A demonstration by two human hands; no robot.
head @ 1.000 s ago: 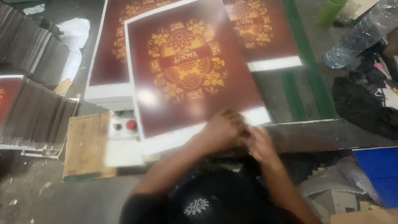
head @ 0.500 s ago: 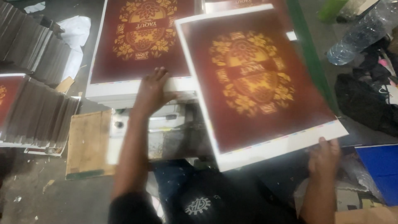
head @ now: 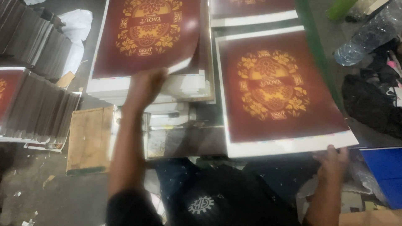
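A large dark red printed sheet (head: 276,83) with a gold floral emblem and white margin lies to the right, its near right corner gripped by my right hand (head: 333,161). My left hand (head: 144,86) pinches the near right corner of the top sheet (head: 146,37) of a thick stack (head: 146,86) of the same prints and lifts that corner. Both forearms reach out from my dark shirt at the bottom.
Fanned piles of cut cards (head: 33,100) fill the left side. A wooden board (head: 90,140) lies below the stack. A clear plastic bottle (head: 364,37) and dark cloth (head: 372,104) sit at the right, a blue box (head: 385,175) at the lower right. Another print (head: 251,8) lies at the far top.
The sheet in my right hand has slid further right and settled flatter. My left hand has gone from resting on the stack's edge to lifting the corner of its top sheet.
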